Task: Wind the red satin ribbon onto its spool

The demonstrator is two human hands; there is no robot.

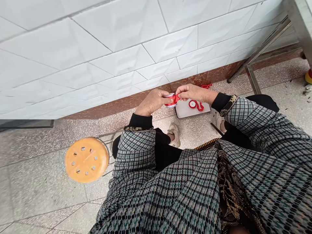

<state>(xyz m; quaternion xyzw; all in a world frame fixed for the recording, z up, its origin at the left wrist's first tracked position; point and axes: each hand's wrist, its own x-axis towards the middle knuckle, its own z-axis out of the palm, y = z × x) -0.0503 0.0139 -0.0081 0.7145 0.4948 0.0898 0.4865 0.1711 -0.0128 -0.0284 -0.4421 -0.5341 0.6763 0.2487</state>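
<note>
My left hand (152, 101) is closed around a white-rimmed spool of red ribbon (170, 100), held out in front of me above the floor. Pinched between the fingertips of my right hand (192, 92) is the red ribbon at the spool's right side. Below my hands lies a white board or box lid (185, 111) with a dark edge. On it rests a second, smaller red spool (192, 104) with a white centre, and a loose strip of red ribbon (200, 106) beside it. More red ribbon (206, 86) shows behind my right wrist.
An orange round stool (86, 160) with holes in its seat stands on the speckled floor at left. A white tiled wall (126, 65) rises close ahead. Metal table legs (253, 79) stand at the upper right. My shoe (174, 134) is below my hands.
</note>
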